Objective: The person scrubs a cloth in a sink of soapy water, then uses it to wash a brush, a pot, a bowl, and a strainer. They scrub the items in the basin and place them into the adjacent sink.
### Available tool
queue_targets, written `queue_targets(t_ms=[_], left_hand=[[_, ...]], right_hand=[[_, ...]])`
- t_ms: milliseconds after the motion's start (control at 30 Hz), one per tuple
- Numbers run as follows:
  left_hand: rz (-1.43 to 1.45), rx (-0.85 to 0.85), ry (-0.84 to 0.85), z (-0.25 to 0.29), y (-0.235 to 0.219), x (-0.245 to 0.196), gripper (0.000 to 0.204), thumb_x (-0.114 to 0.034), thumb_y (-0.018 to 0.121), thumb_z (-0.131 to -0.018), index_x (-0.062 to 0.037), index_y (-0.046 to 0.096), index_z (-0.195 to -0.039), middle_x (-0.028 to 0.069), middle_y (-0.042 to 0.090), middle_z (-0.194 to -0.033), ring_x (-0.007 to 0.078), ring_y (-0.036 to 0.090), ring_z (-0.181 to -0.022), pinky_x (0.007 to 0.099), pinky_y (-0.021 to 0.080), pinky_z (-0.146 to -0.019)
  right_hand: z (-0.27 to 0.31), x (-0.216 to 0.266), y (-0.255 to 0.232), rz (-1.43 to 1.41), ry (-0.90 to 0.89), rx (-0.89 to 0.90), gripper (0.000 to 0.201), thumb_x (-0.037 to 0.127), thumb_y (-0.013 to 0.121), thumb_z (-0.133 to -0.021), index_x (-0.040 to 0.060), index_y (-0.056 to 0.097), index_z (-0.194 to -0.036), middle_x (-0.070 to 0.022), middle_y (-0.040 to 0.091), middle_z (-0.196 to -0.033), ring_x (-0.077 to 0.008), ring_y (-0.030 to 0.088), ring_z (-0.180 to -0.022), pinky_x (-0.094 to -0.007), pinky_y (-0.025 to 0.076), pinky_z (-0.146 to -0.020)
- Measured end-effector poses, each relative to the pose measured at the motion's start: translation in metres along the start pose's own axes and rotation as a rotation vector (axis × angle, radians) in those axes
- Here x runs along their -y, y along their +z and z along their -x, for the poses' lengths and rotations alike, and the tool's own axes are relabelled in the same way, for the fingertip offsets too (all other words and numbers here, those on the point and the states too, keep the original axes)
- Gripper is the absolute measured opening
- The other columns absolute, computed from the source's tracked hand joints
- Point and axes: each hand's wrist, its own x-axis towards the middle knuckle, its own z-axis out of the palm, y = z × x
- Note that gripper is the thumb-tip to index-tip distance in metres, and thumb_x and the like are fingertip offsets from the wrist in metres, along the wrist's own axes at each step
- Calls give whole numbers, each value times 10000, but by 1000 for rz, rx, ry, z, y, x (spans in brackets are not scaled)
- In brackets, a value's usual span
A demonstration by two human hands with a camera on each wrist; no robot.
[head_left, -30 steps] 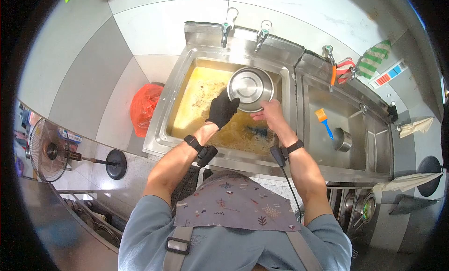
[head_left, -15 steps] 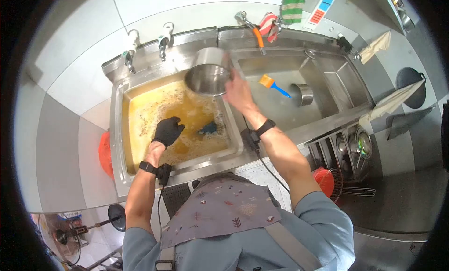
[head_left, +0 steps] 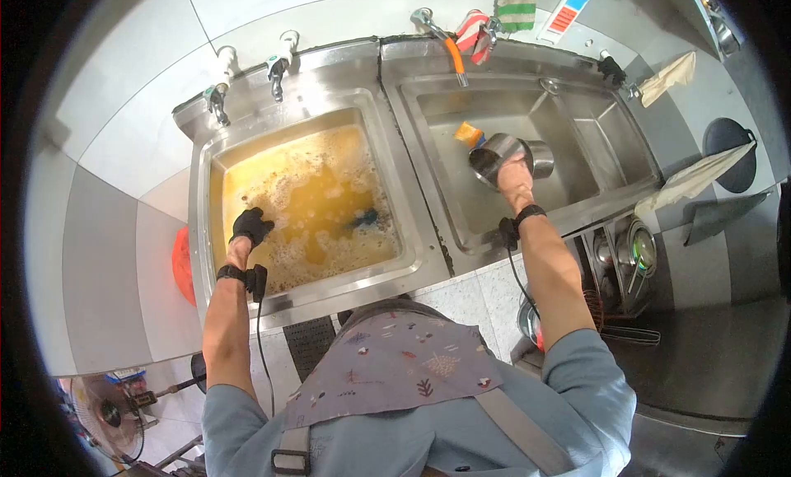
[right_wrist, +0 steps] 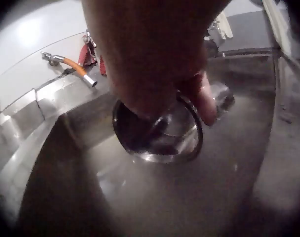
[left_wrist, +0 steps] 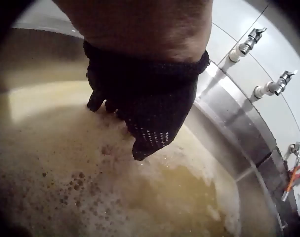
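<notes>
The bare right hand (head_left: 515, 179) grips the rim of a steel pot (head_left: 492, 157) over the right basin, beside another steel vessel (head_left: 541, 159). In the right wrist view the pot (right_wrist: 162, 157) is tilted with its mouth showing, and the fingers (right_wrist: 207, 106) are at its edge. The left hand (head_left: 251, 226), in a black dotted glove, is at the foamy yellow water (head_left: 317, 205) of the left basin. In the left wrist view the gloved hand (left_wrist: 145, 103) points down with its fingers loosely bent, fingertips at the foam; nothing is visible in it.
An orange and blue brush (head_left: 469, 134) lies in the right basin, partly hidden by the pot. A dark blue item (head_left: 365, 218) sits in the yellow water. Taps (head_left: 278, 72) and an orange-hosed faucet (head_left: 455, 55) line the back edge. A red bag (head_left: 182, 265) is at the left.
The right hand has carried the pot from above the left basin to the right basin. The left hand let go of it and moved left and down to the foamy water. The view has turned right.
</notes>
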Motion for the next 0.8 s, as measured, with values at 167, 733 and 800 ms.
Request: queue_targets(t_ms=[167,733,800], left_hand=[[108,62,-108,-13,31,39,611,-478,693,-775,-40,670,-1201,251,665,-1217,392,620,-1170,452,495,-1005],[294,-64,-470,-84,99,98,573,-436,618,-873,-83,589,-1323,169,642,-1324,382,631,-1162,443,514,-978],[173,31,-468,-80,115,116,522,-394,591,-892,-85,609,-1313,157,629,-1342,366,603,-1190,455,469,-1012]], right_hand=[[3,36,-29,129,-215,313,258,127,557,-866,-4,740,-992,-198,738,-1040,-370,722,-970,-437,586,-837],[52,367,32,-433,-473,420,494,278,651,-903,16,574,-1315,-253,631,-1282,-404,617,-1171,-504,500,-996],[61,371,50,-440,-462,659,485,280,687,-882,35,599,-1292,-224,638,-1295,-387,640,-1138,-504,520,-953]])
